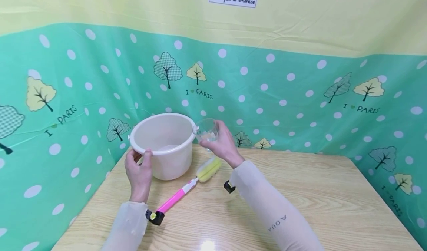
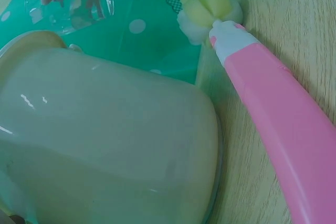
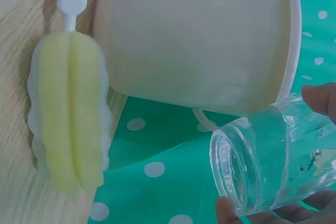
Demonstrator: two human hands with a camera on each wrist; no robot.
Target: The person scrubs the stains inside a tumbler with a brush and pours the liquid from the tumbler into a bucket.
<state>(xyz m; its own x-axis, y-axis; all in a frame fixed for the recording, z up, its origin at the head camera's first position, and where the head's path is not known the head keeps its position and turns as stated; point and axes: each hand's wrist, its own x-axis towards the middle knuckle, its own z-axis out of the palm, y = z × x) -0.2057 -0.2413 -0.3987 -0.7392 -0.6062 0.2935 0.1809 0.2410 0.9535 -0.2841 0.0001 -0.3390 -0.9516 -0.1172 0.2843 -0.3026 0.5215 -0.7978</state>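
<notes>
A white plastic bucket [image 1: 173, 164] stands at the back left of the table. My left hand [image 1: 138, 173] grips its rim at the near left side, with thumb and fingers at the edge. My right hand [image 1: 223, 143] holds a clear drinking glass [image 1: 207, 130] right beside the bucket's right rim. In the right wrist view the thick base of the glass [image 3: 231, 166] points toward the table side, and fingers wrap round its wall. Below the hands lies a bottle brush with a pink handle [image 1: 173, 201] and a yellow and white sponge head [image 1: 209, 168].
The wooden table [image 1: 300, 191] runs out to the right of the hands. A green and yellow printed cloth [image 1: 287, 84] hangs close behind the table and along its sides. The brush lies slantwise in front of the bucket, near my left wrist.
</notes>
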